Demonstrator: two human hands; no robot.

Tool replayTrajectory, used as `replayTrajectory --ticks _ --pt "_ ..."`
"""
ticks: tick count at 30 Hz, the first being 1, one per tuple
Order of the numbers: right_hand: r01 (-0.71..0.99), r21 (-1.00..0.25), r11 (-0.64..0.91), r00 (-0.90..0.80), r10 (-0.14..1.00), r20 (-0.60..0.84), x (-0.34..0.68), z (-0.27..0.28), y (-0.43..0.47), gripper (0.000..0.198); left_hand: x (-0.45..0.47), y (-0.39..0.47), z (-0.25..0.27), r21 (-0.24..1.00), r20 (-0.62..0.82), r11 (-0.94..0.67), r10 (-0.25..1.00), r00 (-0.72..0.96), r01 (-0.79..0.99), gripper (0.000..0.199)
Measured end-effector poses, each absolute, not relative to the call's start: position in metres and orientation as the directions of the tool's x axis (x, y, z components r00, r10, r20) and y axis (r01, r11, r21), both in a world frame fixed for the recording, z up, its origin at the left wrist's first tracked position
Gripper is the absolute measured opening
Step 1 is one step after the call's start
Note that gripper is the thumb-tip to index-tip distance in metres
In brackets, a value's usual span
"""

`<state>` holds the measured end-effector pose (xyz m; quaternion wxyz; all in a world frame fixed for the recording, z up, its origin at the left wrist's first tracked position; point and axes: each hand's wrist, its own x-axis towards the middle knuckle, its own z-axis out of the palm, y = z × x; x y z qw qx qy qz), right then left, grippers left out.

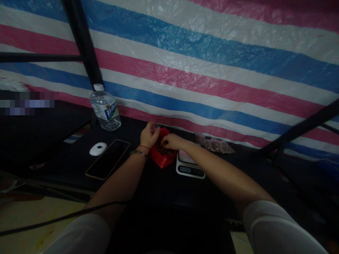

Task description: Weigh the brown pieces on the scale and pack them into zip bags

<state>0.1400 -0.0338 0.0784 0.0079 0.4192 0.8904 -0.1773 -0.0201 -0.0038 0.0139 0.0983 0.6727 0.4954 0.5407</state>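
Observation:
A shiny red, pointed-edged pouch or dish [162, 160] lies on the black table, with dark brown bits [166, 151] inside it. At its upper left, my left hand [149, 135] is closed on a small clear plastic bag [155, 127]; the bag's contents do not show. My right hand [173, 141] reaches over the red piece from the right, its fingertips curled together among the brown bits. What the right fingers pinch is too small and dark to tell. Just right of the red piece, a white digital scale [190, 171] sits partly under my right forearm.
Behind the scale lies a clear bag of brown pieces [215, 144]. To the left are a phone [108, 159], a white round object [97, 149] and a clear plastic bottle [106, 109]. A striped plastic sheet [185, 74] and black frame bars [83, 42] close off the back.

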Motion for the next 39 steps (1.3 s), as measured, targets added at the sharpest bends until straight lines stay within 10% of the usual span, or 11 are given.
replayTrajectory --ticks 39 --pt "0.764 -0.239 0.599 -0.636 0.762 -0.122 0.144 0.076 -0.036 0.027 -0.019 -0.003 0.013 0.675 0.628 -0.498 0.775 -0.070 0.545 0.032"
